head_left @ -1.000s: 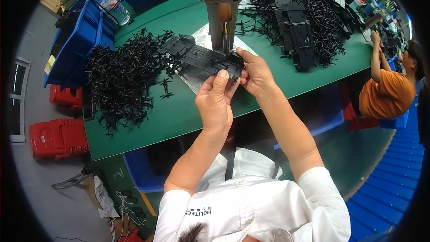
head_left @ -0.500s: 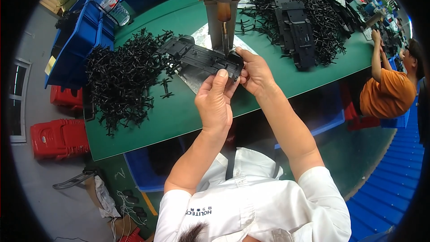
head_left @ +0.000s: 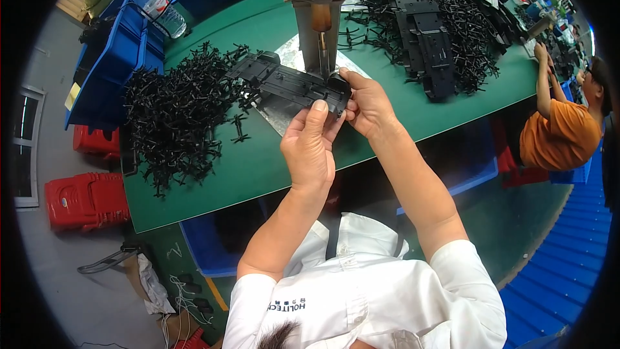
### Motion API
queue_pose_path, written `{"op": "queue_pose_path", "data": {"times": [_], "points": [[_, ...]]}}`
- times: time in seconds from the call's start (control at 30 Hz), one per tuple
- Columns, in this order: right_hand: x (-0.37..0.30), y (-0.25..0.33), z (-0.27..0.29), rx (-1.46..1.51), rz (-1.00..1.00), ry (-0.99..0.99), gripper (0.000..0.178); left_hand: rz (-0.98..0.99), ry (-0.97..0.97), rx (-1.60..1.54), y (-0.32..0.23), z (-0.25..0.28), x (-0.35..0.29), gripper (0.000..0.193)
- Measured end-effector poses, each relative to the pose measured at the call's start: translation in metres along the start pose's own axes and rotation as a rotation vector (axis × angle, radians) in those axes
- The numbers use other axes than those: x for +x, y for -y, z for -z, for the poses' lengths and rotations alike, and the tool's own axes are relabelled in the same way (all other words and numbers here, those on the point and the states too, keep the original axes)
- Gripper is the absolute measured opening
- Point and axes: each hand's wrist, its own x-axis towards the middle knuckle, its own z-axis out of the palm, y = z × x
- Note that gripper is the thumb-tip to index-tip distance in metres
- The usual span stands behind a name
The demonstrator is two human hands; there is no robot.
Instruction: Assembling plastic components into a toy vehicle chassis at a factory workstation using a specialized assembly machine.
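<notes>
Plate (head_left: 284,83), long, black and plastic-looking, is lying tilted across the front of the post (head_left: 308,42), its right end sitting under the driver (head_left: 321,18) that is hanging down the post's face. Whether the driver's tip is touching it, cannot tell.

Left hand (head_left: 309,148) is clamping the plate's near edge just in front of the post, thumb on top, fingers curling below. Right hand (head_left: 368,106) is pinching the plate's end corner, just right of the post. Both hands are working close together; contact between their fingertips is unclear.

Metal sheet (head_left: 270,113) is showing under the plate, at the post's foot, on the green table (head_left: 223,184).

Progress, judged: this piece is looking mid-step, being positioned and steadied at the driver, not yet released. Any fastening already made is not showing at this scale.

Stock: a heap of small black parts (head_left: 174,116) is spreading left of the post; a second heap (head_left: 468,42) is lying right of it, with similar long plates (head_left: 426,45) resting on top. Whether those plates are finished or waiting, cannot tell. Plenty of small parts are apparently remaining.
</notes>
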Motion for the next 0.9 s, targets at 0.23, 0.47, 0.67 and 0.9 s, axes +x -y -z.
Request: {"op": "queue_pose_path", "data": {"times": [0.23, 0.47, 0.67, 0.9], "points": [[-0.0032, 0.0022, -0.0031, -0.006, -0.006, -0.006, 0.018, 0.005, -0.006, -0.001, 0.0001, -0.0003, -0.0004, 0.021], [0.0032, -0.0008, 0.0016, -0.019, 0.005, -0.027, 0.018, 0.002, 0.011, 0.004, -0.0005, -0.0002, -0.0001, 0.02], [-0.0039, 0.0015, -0.0071, -0.051, -0.011, -0.047, 0.015, -0.007, -0.013, 0.009, -0.0007, 0.0013, 0.0006, 0.022], [0.0013, -0.0008, 0.0002, -0.022, 0.003, -0.024, 0.018, 0.0, -0.002, 0.0, -0.0011, 0.0, -0.001, 0.023]]}}
